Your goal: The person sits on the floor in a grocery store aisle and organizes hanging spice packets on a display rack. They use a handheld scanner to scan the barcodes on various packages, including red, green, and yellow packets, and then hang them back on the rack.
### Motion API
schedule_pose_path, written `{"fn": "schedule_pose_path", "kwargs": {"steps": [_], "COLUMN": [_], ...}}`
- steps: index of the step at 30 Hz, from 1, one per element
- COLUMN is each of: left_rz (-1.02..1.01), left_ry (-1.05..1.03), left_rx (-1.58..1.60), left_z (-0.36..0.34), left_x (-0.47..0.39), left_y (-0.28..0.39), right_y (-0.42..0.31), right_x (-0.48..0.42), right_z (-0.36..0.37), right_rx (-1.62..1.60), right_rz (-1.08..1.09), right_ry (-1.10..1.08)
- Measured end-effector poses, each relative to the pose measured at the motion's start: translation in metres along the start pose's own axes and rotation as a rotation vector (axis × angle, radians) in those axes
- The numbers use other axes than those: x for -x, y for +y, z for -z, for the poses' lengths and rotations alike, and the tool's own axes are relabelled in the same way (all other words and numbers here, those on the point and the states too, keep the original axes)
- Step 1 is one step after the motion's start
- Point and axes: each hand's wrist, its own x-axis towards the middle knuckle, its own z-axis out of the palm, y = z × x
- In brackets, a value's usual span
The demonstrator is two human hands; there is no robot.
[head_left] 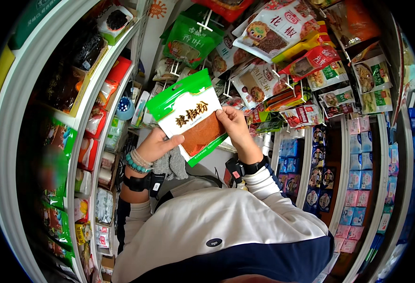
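Note:
A green and white plastic bag of red chili powder (pixel 202 136) is held tilted in front of my chest, its printed side facing up. My left hand (pixel 158 143) grips its lower left edge, with the thumb on top and the fingers hidden beneath. My right hand (pixel 233 123) pinches the right edge between thumb and fingers. A gray knitted cloth or glove (pixel 175 164) lies just below the bag, near my left wrist. Bead bracelets and a black strap are on the left wrist, and another black strap with a small device is on the right.
Spice bags (pixel 278 30) hang on white hooks ahead, a green one (pixel 193 40) among them. Shelves of packaged goods (pixel 89 154) curve along the left. More shelves, with pink and blue packs (pixel 361 180), stand on the right. A blue round container (pixel 125 108) sits on the left shelving.

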Motion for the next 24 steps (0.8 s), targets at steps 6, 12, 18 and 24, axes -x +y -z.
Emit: {"fn": "schedule_pose_path", "kwargs": {"steps": [6, 12, 18, 24], "left_rz": [0.009, 0.031, -0.042, -0.052], "left_ry": [-0.030, -0.066, -0.028, 0.021], "left_rx": [-0.070, -0.175, -0.149, -0.225], "left_z": [-0.009, -0.008, -0.020, -0.030], "left_x": [-0.009, -0.015, -0.032, -0.060], "left_y": [-0.006, 0.008, 0.004, 0.002], "right_y": [0.010, 0.000, 0.007, 0.017], "right_x": [0.001, 0.005, -0.002, -0.031], "right_z": [0.010, 0.015, 0.024, 0.054], "right_rx": [-0.014, -0.015, 0.026, 0.085], "right_rz": [-0.013, -0.136, -0.042, 0.045], "right_ry": [0.045, -0.113, -0.127, -0.164]}}
